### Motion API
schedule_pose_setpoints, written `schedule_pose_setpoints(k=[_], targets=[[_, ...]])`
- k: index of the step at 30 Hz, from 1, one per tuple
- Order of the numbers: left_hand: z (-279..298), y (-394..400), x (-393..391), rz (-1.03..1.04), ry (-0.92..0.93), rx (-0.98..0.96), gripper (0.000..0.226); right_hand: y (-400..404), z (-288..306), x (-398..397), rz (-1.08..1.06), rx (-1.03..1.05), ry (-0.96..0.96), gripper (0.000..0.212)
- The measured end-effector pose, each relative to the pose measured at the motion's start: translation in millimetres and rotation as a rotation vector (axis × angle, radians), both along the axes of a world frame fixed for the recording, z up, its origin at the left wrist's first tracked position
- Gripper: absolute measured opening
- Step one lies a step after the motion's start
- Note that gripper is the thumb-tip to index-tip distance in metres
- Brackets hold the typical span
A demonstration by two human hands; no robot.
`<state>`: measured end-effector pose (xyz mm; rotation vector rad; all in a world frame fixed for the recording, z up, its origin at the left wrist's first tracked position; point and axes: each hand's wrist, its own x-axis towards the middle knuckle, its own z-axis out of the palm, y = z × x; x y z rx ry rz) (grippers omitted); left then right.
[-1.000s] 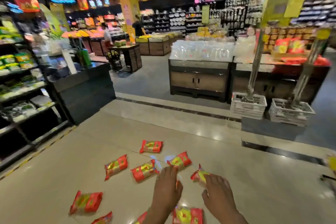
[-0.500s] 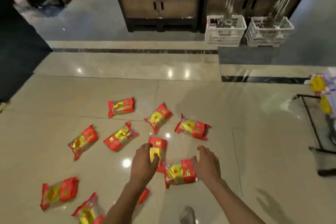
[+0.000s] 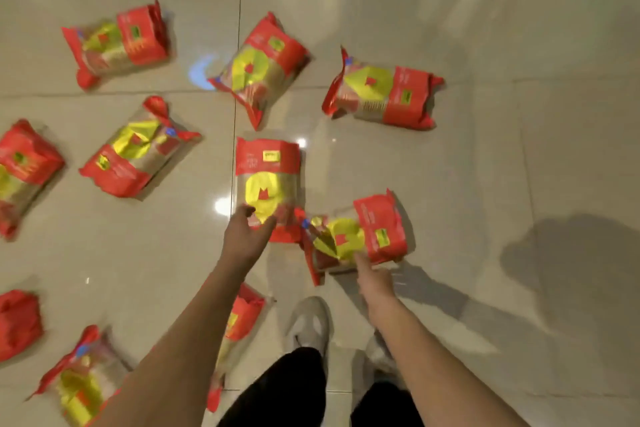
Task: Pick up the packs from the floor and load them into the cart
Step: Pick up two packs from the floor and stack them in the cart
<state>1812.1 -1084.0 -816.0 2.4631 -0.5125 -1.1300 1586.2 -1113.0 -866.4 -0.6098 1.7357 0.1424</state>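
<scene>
Both arms reach down to 2 packs lying touching on the tiled floor (image 3: pixel 450 28): the left hand (image 3: pixel 247 236) curls onto the upright pack (image 3: pixel 268 180), the right hand (image 3: pixel 375 276) fingers the tilted pack (image 3: pixel 360 236) (light, crinkly, slippery film—grip mid-body).

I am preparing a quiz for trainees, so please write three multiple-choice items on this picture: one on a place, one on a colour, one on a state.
1. Where is the pack that the right hand touches?
A. top left corner
B. just right of the left hand
C. on a shelf

2. The packs are wrapped in:
A. blue and white
B. red and yellow
C. green

3. The packs are:
A. lying on the floor
B. stacked in a pile
C. hanging on hooks

Key: 1 B, it lies beside that hand; 2 B, every wrapper shows both; 3 A, none is stacked or hung.
</scene>
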Motion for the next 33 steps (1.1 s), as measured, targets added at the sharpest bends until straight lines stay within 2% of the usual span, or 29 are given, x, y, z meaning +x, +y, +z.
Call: schedule_pose_setpoints(k=[2,4,7,9,11,13,17,18,20,22,24,28,33], targets=[[-45,-14,19,0.016,0.005,0.008,0.081,1,-57,14,-0.212,0.035,-0.013,0.087],[-84,-27,37,0.064,-0.037,-0.005,0.102,5,-104,22,-0.336,0.073,-0.036,0.100],[-134,-34,61,0.104,-0.069,0.029,0.100,2,-127,31,-0.448,0.089,-0.025,0.121],[-161,-32,76,0.141,-0.053,0.055,0.109,0,-126,33,-0.514,0.071,-0.038,0.109],[-175,-29,86,0.216,0.021,0.032,0.118,1,-131,33,-0.599,0.028,-0.054,0.082],[-171,-29,87,0.280,0.125,0.029,0.103,3,-138,31,-0.638,-0.031,-0.063,0.079],[-161,-32,86,0.263,0.252,0.032,0.046,-10,-136,28,-0.644,-0.154,-0.083,0.078],[-159,-32,84,0.269,0.269,0.001,0.041,-17,-132,26,-0.632,-0.195,-0.077,0.077],[-153,-30,78,0.293,0.273,-0.059,0.049,-33,-122,21,-0.588,-0.239,-0.056,0.089],[-141,-26,69,0.309,0.264,-0.092,0.067,-48,-107,13,-0.538,-0.227,-0.038,0.110],[-121,-18,58,0.277,0.269,-0.086,0.076,-61,-89,0,-0.455,-0.233,-0.029,0.114],[-38,-11,32,0.215,0.264,-0.146,0.060,-87,12,-23,-0.301,-0.313,-0.039,0.100],[134,-47,0,0.129,0.279,-0.231,0.044,-120,194,-67,-0.210,-0.460,-0.071,0.071]])
